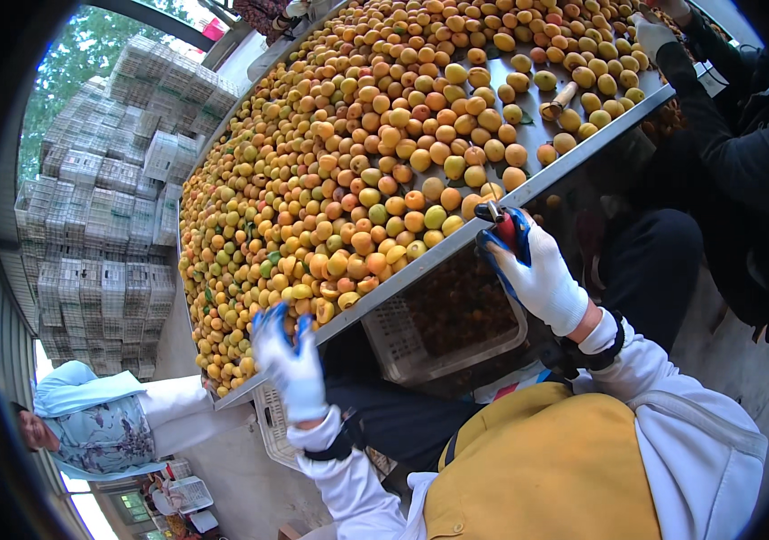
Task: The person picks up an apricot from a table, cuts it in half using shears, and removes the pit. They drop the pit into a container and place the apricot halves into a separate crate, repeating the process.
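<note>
The wearer's gloved hands [296, 369] [539, 270] number two; red-handled tool [506, 232], one; metal-edged table [420, 266], one; apricots [362, 242], too many to count.

Counter [411, 273] heaped with apricots [330, 193]; gloved left hand [291, 364], splayed; gloved right hand [539, 274] gripping red tool [506, 232]; stacked pale crates [101, 225]

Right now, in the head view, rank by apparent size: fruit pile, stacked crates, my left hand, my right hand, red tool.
1. Fruit pile
2. Stacked crates
3. Left hand and right hand: too alike to rank
4. Red tool, partly hidden by fingers
</note>
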A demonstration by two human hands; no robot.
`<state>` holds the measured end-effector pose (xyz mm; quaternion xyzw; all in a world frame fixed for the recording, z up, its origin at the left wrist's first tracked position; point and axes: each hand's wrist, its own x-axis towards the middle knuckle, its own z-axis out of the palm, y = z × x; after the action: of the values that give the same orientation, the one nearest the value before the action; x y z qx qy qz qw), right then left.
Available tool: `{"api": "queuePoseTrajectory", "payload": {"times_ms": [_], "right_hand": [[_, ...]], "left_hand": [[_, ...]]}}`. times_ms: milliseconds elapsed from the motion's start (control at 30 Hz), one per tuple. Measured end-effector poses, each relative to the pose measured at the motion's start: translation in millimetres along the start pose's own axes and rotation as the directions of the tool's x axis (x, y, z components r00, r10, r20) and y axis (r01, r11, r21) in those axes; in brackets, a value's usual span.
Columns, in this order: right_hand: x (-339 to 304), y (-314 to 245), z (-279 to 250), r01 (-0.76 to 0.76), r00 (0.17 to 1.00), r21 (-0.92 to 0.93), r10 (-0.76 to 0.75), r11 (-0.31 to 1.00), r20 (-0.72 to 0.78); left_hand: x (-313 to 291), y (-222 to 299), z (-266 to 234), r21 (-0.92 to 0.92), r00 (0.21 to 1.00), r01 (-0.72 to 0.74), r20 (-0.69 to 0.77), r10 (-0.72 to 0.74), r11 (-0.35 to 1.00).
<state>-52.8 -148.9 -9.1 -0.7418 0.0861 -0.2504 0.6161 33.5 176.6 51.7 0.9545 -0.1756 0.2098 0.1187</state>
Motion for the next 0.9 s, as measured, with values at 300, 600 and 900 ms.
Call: {"api": "queuePoseTrajectory", "payload": {"times_ms": [300, 600, 900], "right_hand": [[-4, 0, -33, 0.023, 0.999, 0.057, -0.025, 0.998, 0.022], [5, -5, -59, -0.046, 0.994, 0.02, 0.044, 0.999, 0.097], [-3, -5, -51, 0.0, 0.995, 0.079, -0.008, 0.997, 0.101]], "left_hand": [[105, 106, 168, 0.267, 0.918, -0.363, 0.267, 0.294, 0.892], [126, 123, 211, 0.021, 0.868, -0.297, 0.423, 0.26, 0.955], [114, 136, 192, -0.434, 0.907, -0.082, 0.34, 0.247, 0.897]]}}
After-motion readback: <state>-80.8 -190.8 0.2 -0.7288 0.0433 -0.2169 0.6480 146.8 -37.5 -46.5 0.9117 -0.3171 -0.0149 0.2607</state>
